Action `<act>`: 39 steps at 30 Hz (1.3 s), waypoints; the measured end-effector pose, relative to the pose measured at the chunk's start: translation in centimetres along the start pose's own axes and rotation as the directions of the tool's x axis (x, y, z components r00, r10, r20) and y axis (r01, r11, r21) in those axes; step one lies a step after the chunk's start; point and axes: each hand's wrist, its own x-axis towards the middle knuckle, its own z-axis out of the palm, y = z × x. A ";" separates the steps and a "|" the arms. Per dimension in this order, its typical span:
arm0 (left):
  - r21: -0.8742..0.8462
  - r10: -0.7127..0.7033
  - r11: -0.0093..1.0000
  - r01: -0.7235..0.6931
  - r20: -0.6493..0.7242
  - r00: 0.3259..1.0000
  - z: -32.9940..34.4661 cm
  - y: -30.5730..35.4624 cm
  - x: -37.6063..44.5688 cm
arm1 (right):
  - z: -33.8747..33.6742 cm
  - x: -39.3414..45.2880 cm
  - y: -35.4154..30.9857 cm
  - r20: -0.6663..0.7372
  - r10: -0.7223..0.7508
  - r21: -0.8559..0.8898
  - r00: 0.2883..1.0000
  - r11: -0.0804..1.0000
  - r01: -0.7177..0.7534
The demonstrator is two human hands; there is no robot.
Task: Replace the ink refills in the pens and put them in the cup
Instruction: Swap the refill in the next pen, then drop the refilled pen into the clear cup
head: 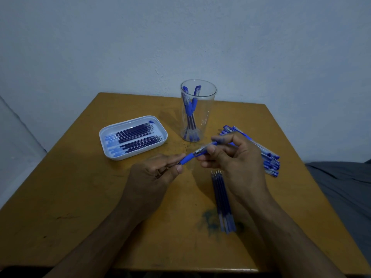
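Pen [197,152] held over the worktop [80,187]
Left hand [152,177] pinches its blue grip; right hand [232,157] fingers curl round the barrel

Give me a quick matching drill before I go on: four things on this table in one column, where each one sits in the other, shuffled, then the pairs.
Things:
1. clear plastic cup
2. white rectangular tray of refills
3. loose row of blue refills
4. blue-grip pen with clear barrel

Places:
A. flat on the table under the right wrist
B. held between left hand and right hand
C. far side of the table, upright, pens inside
D. left of the cup

Pairs: 1-C, 2-D, 3-A, 4-B
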 end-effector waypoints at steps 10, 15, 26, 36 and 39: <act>-0.015 0.028 1.000 -0.027 0.078 0.997 0.0 -0.1 0.1 | -0.7 0.2 0.1 0.086 0.085 -0.046 0.993 0.996 -0.081; -0.008 0.011 1.000 -0.010 0.095 0.995 -0.2 -0.2 0.2 | -0.4 -0.1 0.5 0.074 0.095 -0.029 0.993 0.995 -0.093; -0.013 0.006 1.000 -0.004 0.127 0.992 -0.4 -0.3 0.2 | -0.3 -0.7 0.8 0.081 0.106 -0.001 0.991 0.994 -0.106; 0.040 0.026 0.999 -0.029 0.068 0.997 0.0 0.0 0.1 | 0.8 -0.7 0.3 0.050 0.106 -0.011 0.993 0.994 -0.106; 0.087 0.044 0.995 -0.048 0.056 0.997 -0.2 0.2 -0.1 | 0.4 -0.4 -0.6 -0.030 0.048 -0.052 0.998 0.997 -0.050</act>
